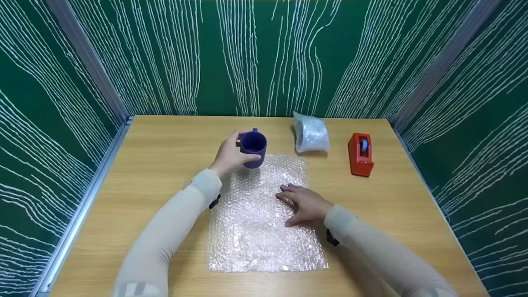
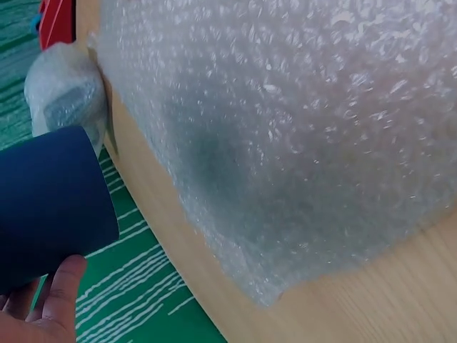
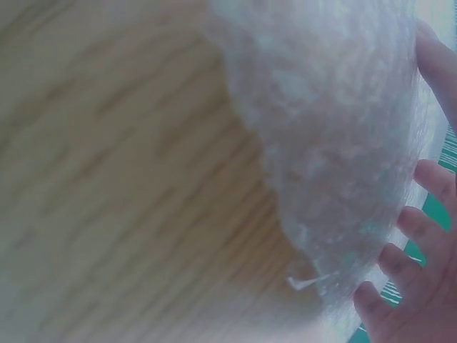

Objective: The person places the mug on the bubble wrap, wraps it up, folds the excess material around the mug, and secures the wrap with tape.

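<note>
A dark blue mug (image 1: 253,142) is gripped by my left hand (image 1: 232,156), the thumb across its near side and the fingers round its left. It is over the far end of a bubble wrap sheet (image 1: 260,231) that lies flat on the table. In the left wrist view the mug (image 2: 50,200) appears on its side, with fingertips at its lower edge. My right hand (image 1: 307,203) is over the right half of the sheet, fingers spread and holding nothing. The right wrist view shows its fingers (image 3: 428,232) close to the bubble wrap (image 3: 321,143); whether they touch it I cannot tell.
A bubble-wrapped bundle (image 1: 312,134) sits near the table's back edge. Right of it stands a red tape dispenser (image 1: 360,154) with a blue roll. Green panels (image 1: 264,57) with white lines surround the wooden table (image 1: 156,165) at the back and sides.
</note>
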`<state>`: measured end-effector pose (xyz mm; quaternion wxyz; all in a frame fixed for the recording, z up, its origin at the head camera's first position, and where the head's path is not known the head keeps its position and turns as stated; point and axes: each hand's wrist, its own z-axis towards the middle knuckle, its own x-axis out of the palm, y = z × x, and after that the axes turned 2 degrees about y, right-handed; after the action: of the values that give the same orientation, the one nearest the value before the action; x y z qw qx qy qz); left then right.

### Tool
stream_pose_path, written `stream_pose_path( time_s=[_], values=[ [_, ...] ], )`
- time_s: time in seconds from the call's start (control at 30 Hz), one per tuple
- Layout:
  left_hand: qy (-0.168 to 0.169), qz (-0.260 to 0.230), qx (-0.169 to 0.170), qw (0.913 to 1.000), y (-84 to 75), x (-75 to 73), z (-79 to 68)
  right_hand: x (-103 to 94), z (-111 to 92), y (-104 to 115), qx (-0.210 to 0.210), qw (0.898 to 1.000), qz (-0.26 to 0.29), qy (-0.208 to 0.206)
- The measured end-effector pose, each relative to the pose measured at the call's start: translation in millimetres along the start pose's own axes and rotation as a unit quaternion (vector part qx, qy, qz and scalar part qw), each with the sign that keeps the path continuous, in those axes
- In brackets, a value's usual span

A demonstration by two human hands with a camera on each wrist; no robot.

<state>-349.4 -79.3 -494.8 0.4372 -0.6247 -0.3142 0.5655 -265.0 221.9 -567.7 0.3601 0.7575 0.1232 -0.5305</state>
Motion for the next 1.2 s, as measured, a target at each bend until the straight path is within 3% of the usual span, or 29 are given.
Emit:
stream_pose_path(
  time_s=[0.43, 0.63, 0.87, 1.2],
  values=[
    [0.004, 0.042, 0.007, 0.9991, 8.0, 16.2, -34.3, 1.3, 0.6, 2.2, -0.002, 1.0, 0.022, -0.018],
    [0.002, 0.057, 0.031, 0.9979, 13.7, 25.8, -48.9, 0.3, -0.5, -0.2, 0.01, 0.997, 0.053, -0.053],
    [0.004, 0.08, 0.072, 0.9942, 17.3, 39.7, -61.1, -0.3, -0.3, -4.9, 0.027, 0.995, 0.051, -0.077],
    [0.016, 0.097, 0.082, 0.9918, 20.4, 56.2, -79.1, -2.5, -2.4, -10.2, 0.05, 0.993, 0.06, -0.087]
  ],
)
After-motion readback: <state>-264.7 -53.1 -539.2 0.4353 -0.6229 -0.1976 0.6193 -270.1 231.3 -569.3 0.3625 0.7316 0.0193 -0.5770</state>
